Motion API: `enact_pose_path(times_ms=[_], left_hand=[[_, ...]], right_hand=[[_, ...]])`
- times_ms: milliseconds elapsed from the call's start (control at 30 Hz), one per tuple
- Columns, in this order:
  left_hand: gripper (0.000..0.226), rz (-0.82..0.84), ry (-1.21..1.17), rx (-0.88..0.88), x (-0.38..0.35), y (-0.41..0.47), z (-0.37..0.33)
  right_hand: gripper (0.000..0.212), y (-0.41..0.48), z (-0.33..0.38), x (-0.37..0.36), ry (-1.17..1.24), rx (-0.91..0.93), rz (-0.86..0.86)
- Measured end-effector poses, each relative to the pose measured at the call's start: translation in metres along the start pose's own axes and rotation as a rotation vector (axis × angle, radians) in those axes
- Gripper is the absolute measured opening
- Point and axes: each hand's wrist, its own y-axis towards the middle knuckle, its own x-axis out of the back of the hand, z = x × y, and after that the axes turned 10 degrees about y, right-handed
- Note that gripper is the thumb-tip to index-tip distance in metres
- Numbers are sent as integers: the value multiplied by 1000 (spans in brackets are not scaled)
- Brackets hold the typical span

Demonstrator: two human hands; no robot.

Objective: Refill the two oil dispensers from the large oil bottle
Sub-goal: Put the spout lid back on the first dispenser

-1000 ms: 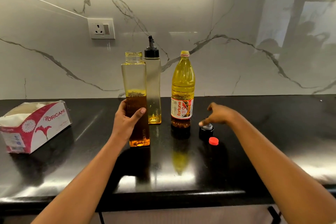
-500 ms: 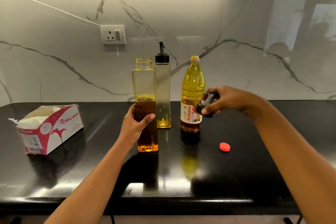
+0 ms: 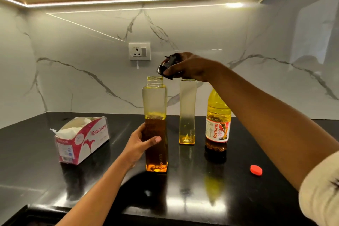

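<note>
Front dispenser [image 3: 155, 97]: square, clear, upright on the black worktop [image 3: 201, 198], with its neck open and dark amber oil to about half height. The left hand [image 3: 139, 143] grips its lower body, thumb across the near face and fingers curled behind. Right of that hand, and apart from it, stands the rear dispenser [image 3: 187, 108], which holds a shallow layer of yellow oil. Its top is hidden behind the right hand [image 3: 190, 67]. The right hand pinches a tilted black spout cap [image 3: 166, 69] in its fingertips, above and slightly right of the front dispenser's open neck, not touching it. Beneath the right forearm stands the large oil bottle [image 3: 218, 115], labelled "fortune". A red cap [image 3: 256, 170] lies on the worktop further right. Left of the left hand, a pink-and-white tissue box [image 3: 82, 141] reads "ORIGAMI".
</note>
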Motion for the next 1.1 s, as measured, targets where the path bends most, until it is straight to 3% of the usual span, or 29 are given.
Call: enact_pose_path(times_ms=[167,333,833,967,1100], left_hand=[[68,95,-13,56,14,-7,13],[66,88,-21,60,13,-5,10],[87,84,-26,45,10,-9,1],[88,84,-28,48,9,-10,-1],[89,70,-20,42,9,-8,-1]], right_hand=[[36,19,2,-7,45,-41,130],[56,27,16,-10,-216,-83,258],[51,46,36,-8,-369,-139,514],[51,46,39,-14,-398,-198,402],[54,44,34,-38,-728,-181,139]])
